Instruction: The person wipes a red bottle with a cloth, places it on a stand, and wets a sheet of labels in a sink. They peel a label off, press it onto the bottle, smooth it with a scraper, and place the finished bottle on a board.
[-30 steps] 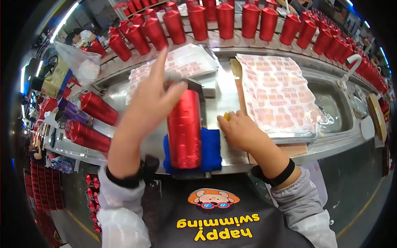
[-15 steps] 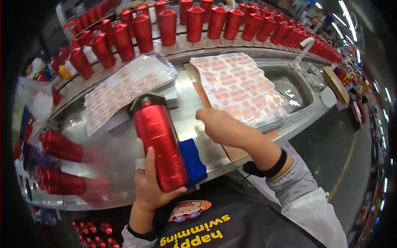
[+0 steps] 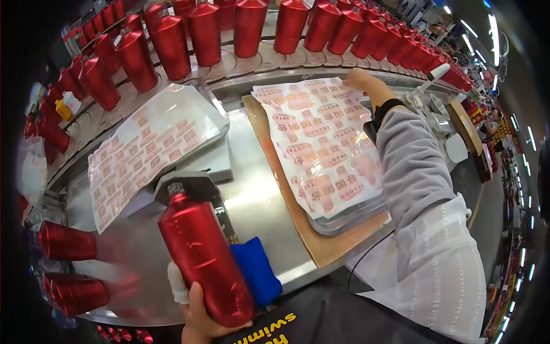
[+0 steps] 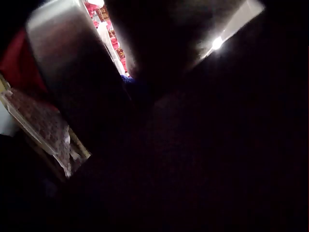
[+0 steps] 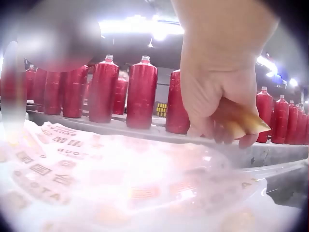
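Note:
At the front of the bench, my left hand [image 3: 200, 321] holds a red bottle [image 3: 206, 258] by its base end. A white covering is on one finger, and the bottle's neck points away over a dark angular holder [image 3: 209, 186]. A blue cloth [image 3: 258, 272] lies beside the bottle. My right hand [image 3: 360, 80] is at the far right corner of a sheet of printed decals [image 3: 321, 137]. In the right wrist view its curled fingers grip a yellowish flat piece with a pointed corner [image 5: 241, 118]. Mostly darkness fills the left wrist view.
Many red bottles [image 3: 249, 28] stand in a row along the conveyor behind the bench. A second printed sheet [image 3: 154, 143] lies on the left. Two more red bottles [image 3: 69, 241] lie at the far left. A faucet [image 3: 438, 71] is at the right.
My left hand came down from above the bottle and took hold of its base, tilting it. My right hand moved from the bench's middle to the decal sheet's far corner. The head view turned right.

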Motion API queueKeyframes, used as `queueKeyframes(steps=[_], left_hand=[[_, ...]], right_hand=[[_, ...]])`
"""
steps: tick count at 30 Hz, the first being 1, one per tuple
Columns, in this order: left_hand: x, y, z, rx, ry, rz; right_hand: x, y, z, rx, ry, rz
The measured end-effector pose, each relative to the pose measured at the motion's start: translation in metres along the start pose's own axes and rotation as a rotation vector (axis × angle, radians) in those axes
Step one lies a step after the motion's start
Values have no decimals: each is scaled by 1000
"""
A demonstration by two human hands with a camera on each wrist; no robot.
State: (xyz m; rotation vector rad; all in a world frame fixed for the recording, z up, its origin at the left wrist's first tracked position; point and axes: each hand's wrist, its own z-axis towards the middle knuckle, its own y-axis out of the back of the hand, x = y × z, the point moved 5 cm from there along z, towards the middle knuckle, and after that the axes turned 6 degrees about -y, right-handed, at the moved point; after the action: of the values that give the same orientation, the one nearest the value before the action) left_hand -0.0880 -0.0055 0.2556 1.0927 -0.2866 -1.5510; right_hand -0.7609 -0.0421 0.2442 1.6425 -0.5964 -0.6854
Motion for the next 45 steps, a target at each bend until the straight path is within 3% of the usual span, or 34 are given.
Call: queueKeyframes(steps=[4, 7, 8, 15, 21, 24, 27, 31, 33, 35, 37, 42, 44, 45], left_hand=[[6, -5, -6, -23, 52, -85], [12, -11, -19, -32, 94, -170], [14, -11, -22, -34, 106, -195], [22, -15, -47, -49, 194, -373], [28, -18, -60, -33, 268, -471], [24, -16, -56, 58, 139, -346], [19, -14, -46, 86, 132, -207], [23, -23, -54, -53, 344, -508], [27, -25, -61, -65, 354, -589], [23, -18, -58, 38, 169, -482], [18, -16, -52, 21, 166, -372], [31, -22, -66, 27, 288, -525], [22, -14, -55, 10, 168, -408], [15, -12, -46, 112, 159, -257]], right_hand=[[5, 3, -9, 211, -199, 320], [3, -3, -2, 157, -146, 330], [10, 1, -8, 205, -114, 320], [9, 6, 11, 16, 303, -10], [5, 10, -14, 117, 70, 365], [19, 7, 2, -59, 250, 103], [26, 6, 13, -69, 297, -102], [23, 8, 8, -34, 296, -14], [20, 7, 7, -31, 298, 45], [17, 6, 6, -45, 329, 32], [14, 7, 5, -81, 350, 18], [1, 11, 3, -223, 387, 40], [3, 19, -12, -368, 449, 50], [2, 22, -18, -443, 478, 56]])
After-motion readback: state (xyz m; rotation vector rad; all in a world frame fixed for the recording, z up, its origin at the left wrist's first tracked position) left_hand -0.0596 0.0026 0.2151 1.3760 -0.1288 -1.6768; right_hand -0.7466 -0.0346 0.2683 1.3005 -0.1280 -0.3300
